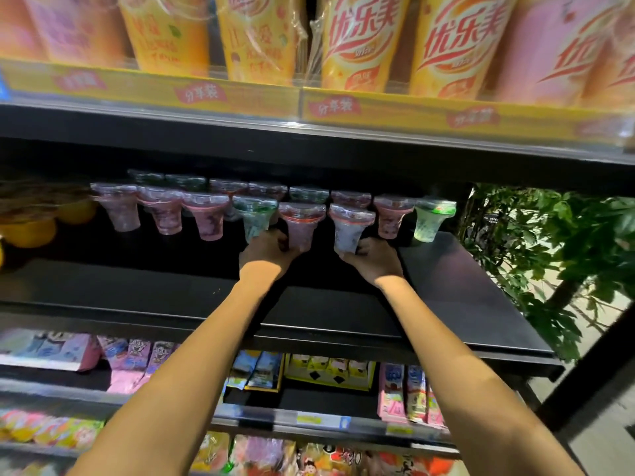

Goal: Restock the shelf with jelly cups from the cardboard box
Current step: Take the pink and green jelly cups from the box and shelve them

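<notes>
Several clear jelly cups stand in two rows at the back of a black shelf point(171, 290). My left hand point(266, 250) grips the base of a red-lidded jelly cup point(301, 223), next to a green-lidded jelly cup point(255, 214). My right hand point(372, 261) is closed around the foot of another red-lidded cup point(349, 225). Both held cups are upright in the front row. A green cup point(433, 218) ends the row at the right. The cardboard box is out of view.
Tall yellow and pink drink cups point(364, 42) fill the shelf above. Orange tubs point(31, 228) sit at the shelf's left end. Snack packets point(330, 371) line the lower shelves. A leafy plant point(549, 242) stands to the right of the shelving.
</notes>
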